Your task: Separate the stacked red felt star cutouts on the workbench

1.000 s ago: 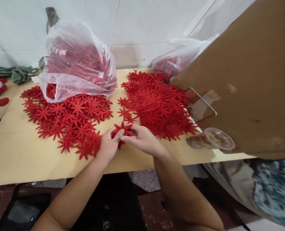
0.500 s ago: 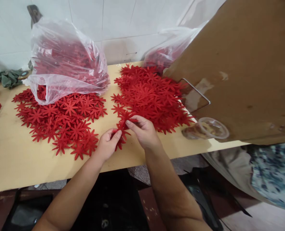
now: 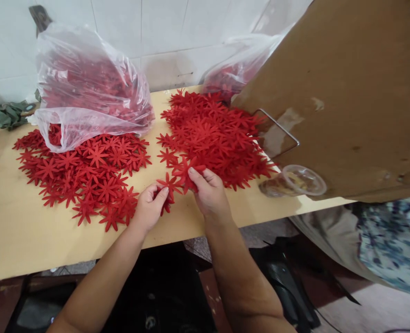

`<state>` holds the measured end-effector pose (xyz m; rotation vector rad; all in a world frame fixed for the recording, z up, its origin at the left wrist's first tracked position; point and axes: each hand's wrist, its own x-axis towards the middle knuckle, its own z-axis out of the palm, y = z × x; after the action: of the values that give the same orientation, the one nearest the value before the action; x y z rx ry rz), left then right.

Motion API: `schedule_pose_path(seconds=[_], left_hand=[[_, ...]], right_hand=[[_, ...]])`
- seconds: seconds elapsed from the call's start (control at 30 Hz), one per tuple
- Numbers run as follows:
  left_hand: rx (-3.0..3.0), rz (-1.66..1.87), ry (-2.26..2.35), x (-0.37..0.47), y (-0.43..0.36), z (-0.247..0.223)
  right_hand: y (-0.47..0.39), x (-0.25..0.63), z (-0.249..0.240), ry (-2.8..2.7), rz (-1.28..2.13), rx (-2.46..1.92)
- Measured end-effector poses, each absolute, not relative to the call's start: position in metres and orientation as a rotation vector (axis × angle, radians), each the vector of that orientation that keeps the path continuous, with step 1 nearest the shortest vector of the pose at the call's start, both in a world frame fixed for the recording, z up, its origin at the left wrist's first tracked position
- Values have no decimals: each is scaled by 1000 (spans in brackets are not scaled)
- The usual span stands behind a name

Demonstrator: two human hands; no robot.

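Observation:
My left hand pinches a red flower-shaped piece between thumb and fingers, near the table's front edge. Close by on the right, my right hand is closed on red flower pieces, whose petals stick out past the fingertips. The two held lots nearly touch. To the left lies a loose heap of red flower pieces. A second, thicker heap spreads just behind my right hand.
A clear plastic bag of red pieces stands at the back left, another bag at the back. Brown cardboard leans at the right, beside a clear plastic cup. Patterned cloth shows at the lower right.
My hands have moved slightly apart, my right hand rightward with its flower pieces. The piece in my left hand now shows its petals spread out. The view has shifted a little.

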<state>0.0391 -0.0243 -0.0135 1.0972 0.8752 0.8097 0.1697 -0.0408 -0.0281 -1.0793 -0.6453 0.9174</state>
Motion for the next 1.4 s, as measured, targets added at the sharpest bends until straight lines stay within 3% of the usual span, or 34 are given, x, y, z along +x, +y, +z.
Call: schedule_pose_path(seconds=[1.4], left_hand=[[1066,828,946,36,-26,-16]], right_hand=[[-45,206,-20,-581,681,-1348]])
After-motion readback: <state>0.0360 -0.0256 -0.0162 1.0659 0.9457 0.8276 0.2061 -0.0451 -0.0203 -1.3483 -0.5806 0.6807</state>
